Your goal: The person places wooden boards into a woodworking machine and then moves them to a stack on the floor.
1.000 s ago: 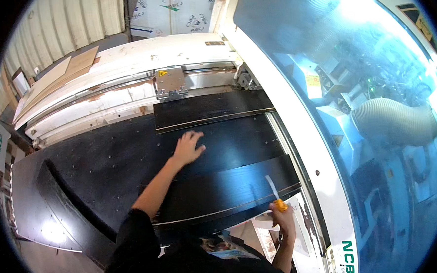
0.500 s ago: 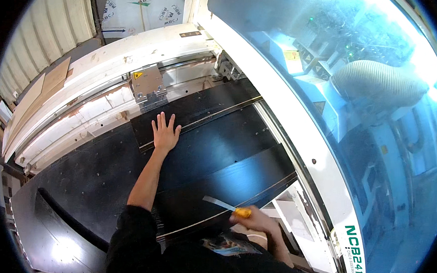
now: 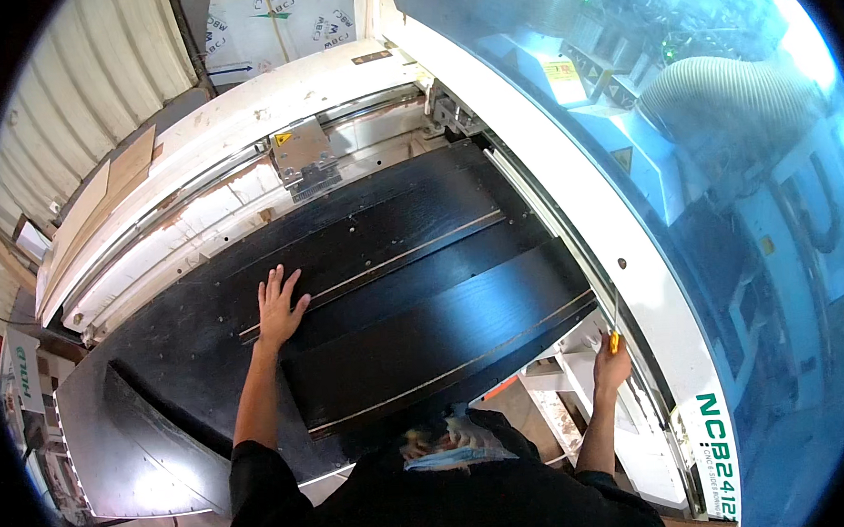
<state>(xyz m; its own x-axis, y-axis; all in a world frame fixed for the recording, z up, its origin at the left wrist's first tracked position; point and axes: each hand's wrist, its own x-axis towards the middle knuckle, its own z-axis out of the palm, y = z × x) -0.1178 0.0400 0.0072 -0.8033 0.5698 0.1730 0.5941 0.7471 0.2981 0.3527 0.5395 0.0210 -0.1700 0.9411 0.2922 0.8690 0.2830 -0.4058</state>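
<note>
Two dark wood boards lie on the black machine table [image 3: 186, 304]. Spread and flat, my left hand [image 3: 279, 309] rests at the left end of the far board [image 3: 382, 232], over its pale front edge. The near board [image 3: 445, 334] lies closer to my body, its pale edge facing me. Off its right end, my right hand [image 3: 612, 366] is closed around the yellow handle of a scraper [image 3: 615, 342]. The thin metal blade points away from me, beside the machine's rail, and is hard to make out.
A white machine frame [image 3: 622, 253] with a blue transparent cover [image 3: 774, 245] and ribbed hose rises at the right. A metal clamp carriage [image 3: 304, 155] sits on the far rail. Brown panels [image 3: 104, 199] lean at the far left. A dark curved strip [image 3: 157, 406] crosses the table's left end.
The far board has slid left and toward me, with my left hand on it. The near board also sits differently. My right hand has carried the scraper right, to the machine's rail.
</note>
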